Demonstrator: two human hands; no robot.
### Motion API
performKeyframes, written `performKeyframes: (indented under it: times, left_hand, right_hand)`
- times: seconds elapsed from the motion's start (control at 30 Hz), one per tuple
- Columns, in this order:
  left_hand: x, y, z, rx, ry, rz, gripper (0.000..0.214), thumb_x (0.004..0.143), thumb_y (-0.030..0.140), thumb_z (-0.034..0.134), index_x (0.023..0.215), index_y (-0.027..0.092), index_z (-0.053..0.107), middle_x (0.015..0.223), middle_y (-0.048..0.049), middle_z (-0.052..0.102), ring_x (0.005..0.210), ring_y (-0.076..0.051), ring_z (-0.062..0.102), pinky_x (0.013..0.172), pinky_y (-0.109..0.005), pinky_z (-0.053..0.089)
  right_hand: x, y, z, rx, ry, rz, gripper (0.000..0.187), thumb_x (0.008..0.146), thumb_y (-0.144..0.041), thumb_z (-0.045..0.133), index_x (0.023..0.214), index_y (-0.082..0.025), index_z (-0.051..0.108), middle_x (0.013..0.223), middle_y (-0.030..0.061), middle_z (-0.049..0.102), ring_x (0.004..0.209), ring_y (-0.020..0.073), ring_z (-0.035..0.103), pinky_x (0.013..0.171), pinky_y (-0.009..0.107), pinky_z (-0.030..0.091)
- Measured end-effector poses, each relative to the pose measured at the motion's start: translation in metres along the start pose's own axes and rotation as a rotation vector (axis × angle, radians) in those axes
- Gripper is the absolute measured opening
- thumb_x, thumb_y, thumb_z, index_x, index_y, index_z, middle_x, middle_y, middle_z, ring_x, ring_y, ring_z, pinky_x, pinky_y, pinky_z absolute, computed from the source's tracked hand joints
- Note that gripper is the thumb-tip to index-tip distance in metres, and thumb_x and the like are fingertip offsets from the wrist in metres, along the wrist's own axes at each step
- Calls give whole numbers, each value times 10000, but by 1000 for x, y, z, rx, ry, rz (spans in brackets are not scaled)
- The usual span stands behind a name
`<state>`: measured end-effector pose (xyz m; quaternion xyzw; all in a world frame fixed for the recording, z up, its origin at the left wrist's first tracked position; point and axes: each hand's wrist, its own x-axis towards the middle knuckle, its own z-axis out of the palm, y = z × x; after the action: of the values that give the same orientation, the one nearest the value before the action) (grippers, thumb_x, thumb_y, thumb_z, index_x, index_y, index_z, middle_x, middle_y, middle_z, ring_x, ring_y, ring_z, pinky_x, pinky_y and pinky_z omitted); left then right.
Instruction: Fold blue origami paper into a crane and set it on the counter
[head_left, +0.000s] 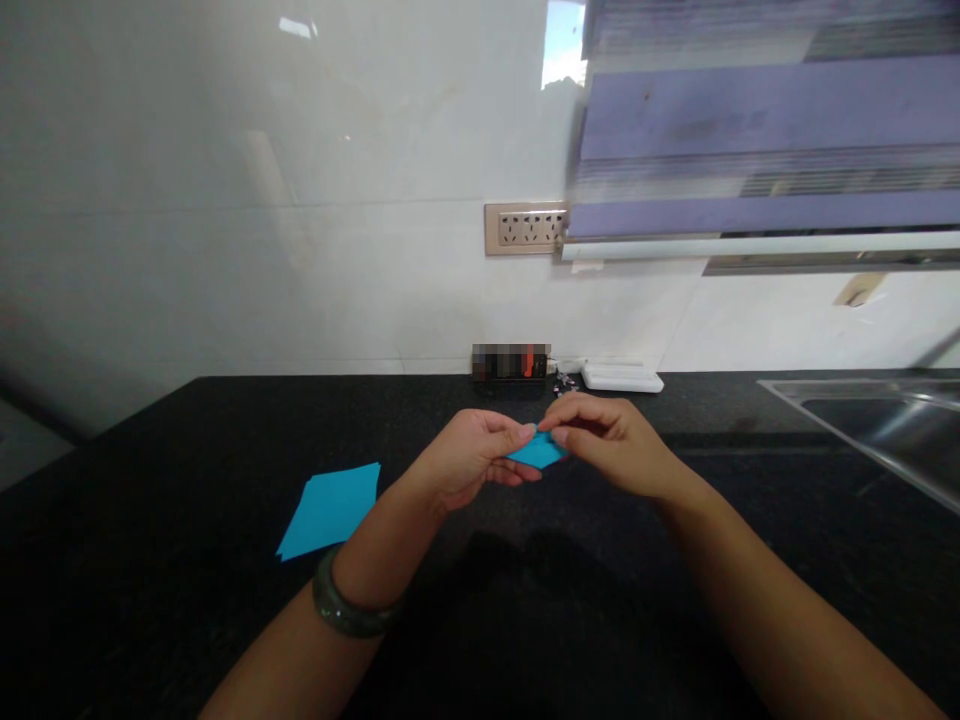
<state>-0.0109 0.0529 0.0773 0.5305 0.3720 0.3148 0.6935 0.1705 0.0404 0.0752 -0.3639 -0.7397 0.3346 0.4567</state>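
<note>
A small folded piece of blue paper (537, 452) is held above the black counter (187, 440) between both hands. My left hand (472, 458) pinches its left end with thumb and fingers curled. My right hand (615, 442) pinches its right end from above, fingers pressed together. Most of the paper is hidden by the fingers. A green bangle (346, 606) sits on my left wrist. A small stack of flat blue paper sheets (330, 510) lies on the counter to the left of my left forearm.
A steel sink (877, 425) is set into the counter at the right. By the wall stand a dark small box (510, 362) and a white flat object (622, 377). A socket strip (525, 228) is on the tiled wall. A range hood (765, 150) hangs at upper right.
</note>
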Motion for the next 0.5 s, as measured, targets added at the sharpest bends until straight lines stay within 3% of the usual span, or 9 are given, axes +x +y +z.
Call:
performKeyframes:
  times: [0.13, 0.23, 0.5]
  left_hand:
    - [-1, 0, 1, 58, 28, 18, 226, 696, 322, 637, 745, 103, 609, 627, -38, 642, 540, -108, 619, 460, -164, 441]
    - [-2, 1, 3, 99, 66, 20, 212, 694, 315, 637, 732, 109, 603, 623, -34, 640, 550, -113, 623, 476, -175, 448]
    - [-1, -1, 3, 119, 60, 17, 196, 678, 295, 652, 717, 108, 609, 619, -43, 641, 554, -126, 625, 481, -189, 450]
  right_hand:
    - [0, 0, 0, 150, -25, 226, 244, 777, -384, 533, 821, -158, 618, 689, 12, 590, 568, 98, 535, 500, 223, 448]
    - [0, 1, 2, 163, -112, 265, 272, 738, -404, 582, 771, -137, 624, 670, 18, 593, 530, 88, 522, 483, 220, 440]
    - [-1, 4, 2, 256, -104, 345, 231, 679, -355, 653, 739, -134, 631, 622, 4, 596, 471, 65, 491, 441, 197, 413]
